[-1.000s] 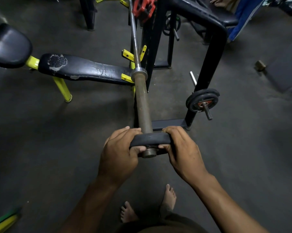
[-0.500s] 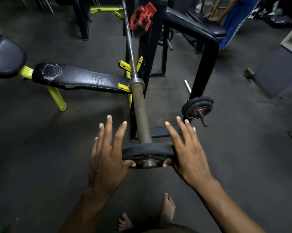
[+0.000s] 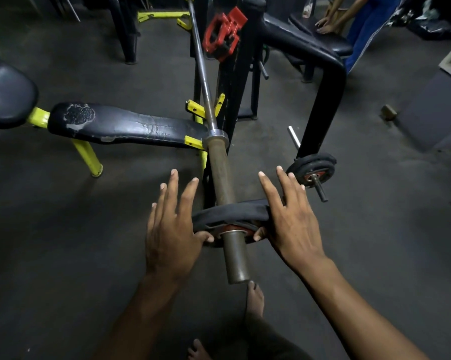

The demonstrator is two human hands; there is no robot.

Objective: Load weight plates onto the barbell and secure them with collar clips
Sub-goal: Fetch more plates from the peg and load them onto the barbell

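Weight plate (image 3: 229, 213) partway up barbell sleeve (image 3: 220, 175), well short of collar. Left hand (image 3: 171, 227), right hand (image 3: 290, 222): fingers splayed straight, thumbs on plate face. Risk: uneven push cocks plate, jams; unclipped, could slide off.

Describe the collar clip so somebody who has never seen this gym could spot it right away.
Follow the barbell away from the hands, up its thin silver shaft towards the black upright rack. The collar clip hangs there beside the shaft, near the top of the picture. It is the only bright red thing among black and yellow equipment.
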